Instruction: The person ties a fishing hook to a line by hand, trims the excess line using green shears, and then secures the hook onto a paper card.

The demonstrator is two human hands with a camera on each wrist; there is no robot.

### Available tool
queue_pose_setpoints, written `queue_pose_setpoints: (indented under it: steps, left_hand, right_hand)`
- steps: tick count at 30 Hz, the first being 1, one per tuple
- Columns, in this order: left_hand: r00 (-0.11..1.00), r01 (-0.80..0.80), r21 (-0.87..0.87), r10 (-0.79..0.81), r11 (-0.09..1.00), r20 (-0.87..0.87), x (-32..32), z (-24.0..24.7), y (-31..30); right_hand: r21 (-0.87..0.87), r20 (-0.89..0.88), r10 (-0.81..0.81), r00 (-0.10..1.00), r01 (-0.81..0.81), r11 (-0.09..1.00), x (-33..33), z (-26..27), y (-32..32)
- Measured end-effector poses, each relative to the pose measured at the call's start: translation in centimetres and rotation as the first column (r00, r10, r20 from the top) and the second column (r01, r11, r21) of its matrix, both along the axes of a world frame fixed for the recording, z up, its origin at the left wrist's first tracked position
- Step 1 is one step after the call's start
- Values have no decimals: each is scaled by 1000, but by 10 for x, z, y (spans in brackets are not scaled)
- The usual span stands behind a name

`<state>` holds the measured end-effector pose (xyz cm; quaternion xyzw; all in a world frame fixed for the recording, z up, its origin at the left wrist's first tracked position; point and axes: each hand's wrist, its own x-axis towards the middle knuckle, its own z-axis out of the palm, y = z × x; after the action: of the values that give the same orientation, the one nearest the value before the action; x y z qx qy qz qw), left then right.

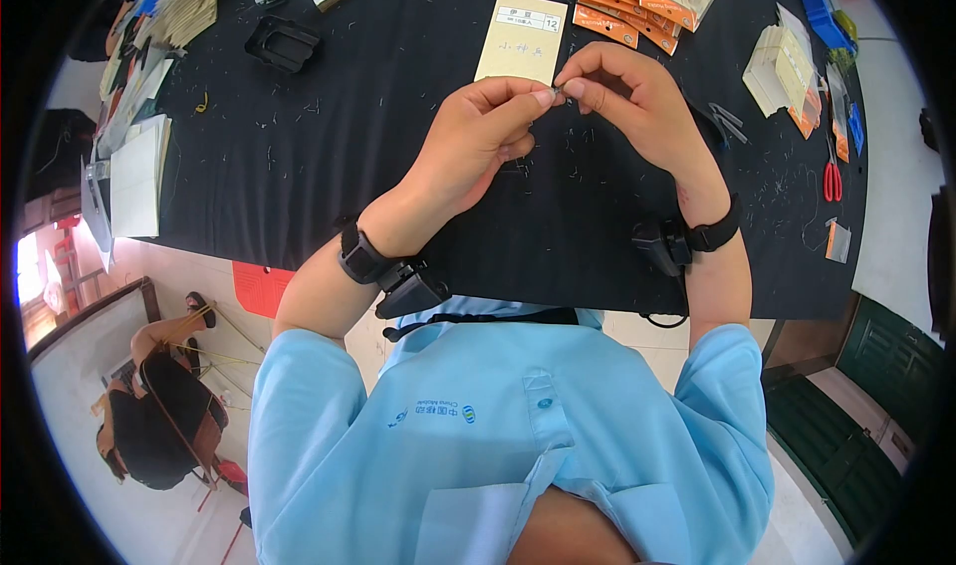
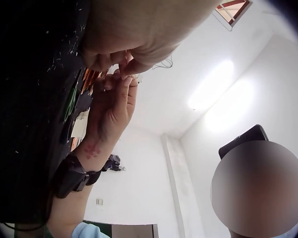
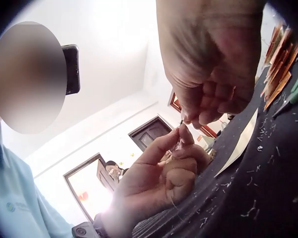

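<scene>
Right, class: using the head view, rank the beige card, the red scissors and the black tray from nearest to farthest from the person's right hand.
1. Beige card, just beyond the right hand.
2. Red scissors, out to its right.
3. Black tray, far left, past the left hand.

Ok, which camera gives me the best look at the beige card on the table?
Head view: the beige card lies flat on the black table, face and print showing. Right wrist catches only a pale oblique sliver; left wrist shows it unclearly, if at all.
</scene>
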<state>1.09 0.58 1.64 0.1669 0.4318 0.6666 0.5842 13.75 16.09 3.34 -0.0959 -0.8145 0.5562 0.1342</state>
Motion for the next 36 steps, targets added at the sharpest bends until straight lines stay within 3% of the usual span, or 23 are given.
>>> queue_pose_setpoints:
  steps: [16, 18, 22, 24, 30, 36]
  left_hand:
    - [971, -71, 28, 76, 997, -228, 2, -6, -1]
    - [926, -75, 56, 91, 996, -368, 2, -8, -1]
    - [857, -121, 119, 164, 986, -489, 4, -9, 0]
    - [722, -133, 123, 181, 984, -668, 4, -8, 0]
    - [607, -139, 193, 238, 971, -758, 6, -6, 0]
    - [617, -137, 188, 232, 973, -752, 6, -5, 0]
  right_hand:
    - [21, -17, -12, 1000, 13, 1000, 1, -3, 1]
    - [-21, 16, -23, 1000, 24, 999, 1, -3, 0]
    - [-46, 41, -31, 999, 33, 998, 1, -1, 0]
    - [-45, 44, -43, 998, 45, 998, 2, -1, -1]
    - [-59, 45, -43, 998, 46, 997, 2, 3, -4]
    - [-63, 106, -23, 994, 30, 998, 2, 8, -5]
